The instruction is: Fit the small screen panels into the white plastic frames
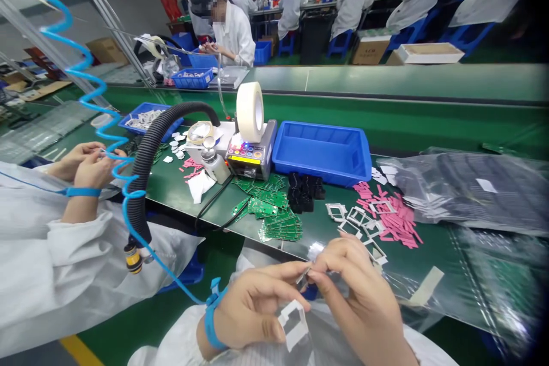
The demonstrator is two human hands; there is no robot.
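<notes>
My left hand point(253, 306) is closed on a small white square plastic frame point(294, 323), low in the view at the bench's near edge. My right hand point(364, 291) is pinched on a thin small piece point(305, 274) just above that frame, fingertips meeting the left hand's fingertips. I cannot make out what the piece is. On the green bench ahead lie several white frames point(349, 217), a heap of pink strips point(394, 214), green circuit boards point(272, 211) and small black parts point(304, 190).
A blue tray point(321, 151), a tape dispenser with a white roll point(251, 114), a small bottle point(213, 163) and plastic bags point(472, 183) sit on the bench. A black corrugated hose point(148, 154) and blue coiled hose point(88, 97) hang left. A co-worker's hands point(88, 163) work at left; other people sit beyond.
</notes>
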